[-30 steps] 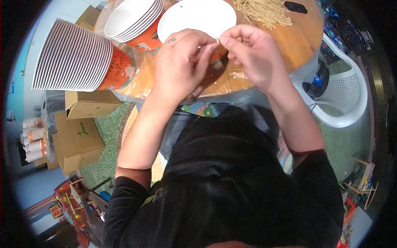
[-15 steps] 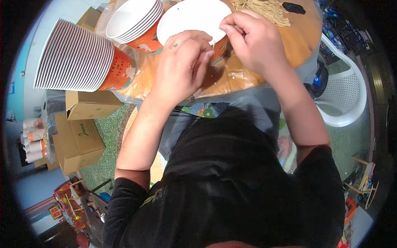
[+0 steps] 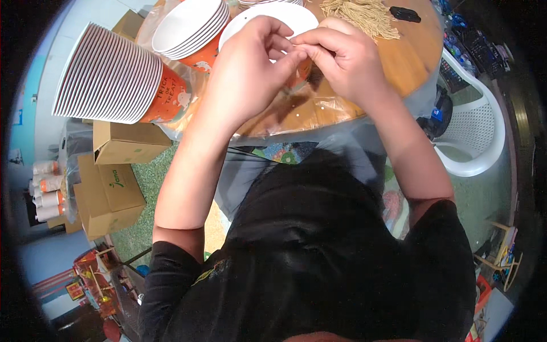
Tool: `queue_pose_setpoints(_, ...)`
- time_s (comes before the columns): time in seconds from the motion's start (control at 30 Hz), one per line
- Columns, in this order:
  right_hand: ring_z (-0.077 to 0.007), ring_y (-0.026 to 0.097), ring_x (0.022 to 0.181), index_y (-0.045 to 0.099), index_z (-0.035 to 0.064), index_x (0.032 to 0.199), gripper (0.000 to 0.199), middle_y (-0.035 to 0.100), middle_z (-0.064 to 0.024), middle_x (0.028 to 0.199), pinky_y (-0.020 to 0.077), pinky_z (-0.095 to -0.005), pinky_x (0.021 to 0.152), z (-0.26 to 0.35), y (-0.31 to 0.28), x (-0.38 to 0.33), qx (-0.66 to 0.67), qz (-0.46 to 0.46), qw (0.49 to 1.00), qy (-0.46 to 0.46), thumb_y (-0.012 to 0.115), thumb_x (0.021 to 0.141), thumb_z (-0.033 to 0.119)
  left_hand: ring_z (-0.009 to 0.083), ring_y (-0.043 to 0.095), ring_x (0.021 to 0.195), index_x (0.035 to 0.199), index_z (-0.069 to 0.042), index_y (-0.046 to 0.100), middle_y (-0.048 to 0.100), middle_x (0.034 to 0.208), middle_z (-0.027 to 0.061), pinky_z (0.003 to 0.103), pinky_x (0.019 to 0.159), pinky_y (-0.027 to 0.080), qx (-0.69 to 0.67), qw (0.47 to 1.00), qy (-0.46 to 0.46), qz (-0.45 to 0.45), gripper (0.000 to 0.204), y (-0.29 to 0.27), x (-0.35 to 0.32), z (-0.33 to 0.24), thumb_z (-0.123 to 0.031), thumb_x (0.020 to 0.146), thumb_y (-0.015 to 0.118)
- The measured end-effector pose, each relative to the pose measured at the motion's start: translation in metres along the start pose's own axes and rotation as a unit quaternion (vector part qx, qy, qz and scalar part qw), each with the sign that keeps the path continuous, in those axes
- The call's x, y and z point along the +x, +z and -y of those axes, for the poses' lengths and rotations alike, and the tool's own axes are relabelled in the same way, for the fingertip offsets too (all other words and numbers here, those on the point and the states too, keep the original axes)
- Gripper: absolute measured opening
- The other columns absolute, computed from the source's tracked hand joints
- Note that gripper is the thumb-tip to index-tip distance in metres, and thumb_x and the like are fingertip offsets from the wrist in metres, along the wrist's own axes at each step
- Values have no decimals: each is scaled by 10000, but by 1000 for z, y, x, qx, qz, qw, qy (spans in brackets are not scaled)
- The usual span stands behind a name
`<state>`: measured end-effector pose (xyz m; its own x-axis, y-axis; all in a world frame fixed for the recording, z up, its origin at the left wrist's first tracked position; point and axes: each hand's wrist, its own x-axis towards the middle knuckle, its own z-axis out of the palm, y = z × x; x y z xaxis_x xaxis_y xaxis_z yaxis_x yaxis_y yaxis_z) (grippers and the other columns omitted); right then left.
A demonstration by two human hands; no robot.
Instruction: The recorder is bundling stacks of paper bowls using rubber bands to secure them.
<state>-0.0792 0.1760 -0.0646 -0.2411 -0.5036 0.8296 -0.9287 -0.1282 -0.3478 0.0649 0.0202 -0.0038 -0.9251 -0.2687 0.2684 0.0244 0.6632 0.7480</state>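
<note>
My left hand (image 3: 248, 68) and my right hand (image 3: 347, 57) meet over the near side of a paper bucket (image 3: 303, 18), white inside and orange outside. The thumb and index finger of my right hand are pinched together against the curled fingertips of my left hand. Whatever they pinch is too small to make out. Behind my right hand lies a bundle of tan cords (image 3: 364, 17). Left of the bucket, several nested buckets (image 3: 188, 25) lean over, and a taller tilted stack of orange buckets (image 3: 108, 74) stands at the table's left edge.
Clear plastic covers the round wooden table (image 3: 410, 57). A small black object (image 3: 405, 13) lies beyond the cords. At right is a white plastic chair (image 3: 478, 125); at left, open cardboard boxes (image 3: 111, 191) stand on the floor. More white bucket rims (image 3: 270, 3) show at the back.
My hands, apart half a second ago, have come together at the fingertips over the bucket. My left hand has moved up; my right has shifted slightly left.
</note>
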Motion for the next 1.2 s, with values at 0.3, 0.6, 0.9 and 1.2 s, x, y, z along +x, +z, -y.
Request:
queue_pose_setpoints(0.3,-257,734,804,824,128,1110,253,724,-68,956,590,-378,678,6,10,-34,12,-101,995,16,839,891,2,117,785,915,1265,48,647,805,1061,86,255,781,652,-123,991,-35,38,255,0,13,18,-24,1052,766)
queue_pose_setpoints(0.6,-210,741,778,844,135,971,188,734,-24,938,595,-359,668,9,20,-36,15,-69,997,-6,873,837,7,119,771,927,1314,37,654,776,1060,64,274,770,662,-151,980,-46,125,292,-13,21,24,-22,1045,751)
queue_pose_setpoints(0.9,-165,763,841,825,38,1023,79,737,-49,934,606,-320,705,21,35,-42,194,-89,962,170,830,948,14,104,735,1009,1313,4,696,752,1124,32,258,874,631,-186,971,-61,134,245,-11,20,13,-42,1072,700)
queue_pose_setpoints(1.2,-86,721,878,810,-36,1056,112,791,-44,987,586,-261,798,38,25,-33,410,-70,809,415,828,1010,65,44,623,878,1238,-45,710,728,1068,-14,220,761,473,-339,914,-88,206,150,-21,21,23,-50,1090,689)
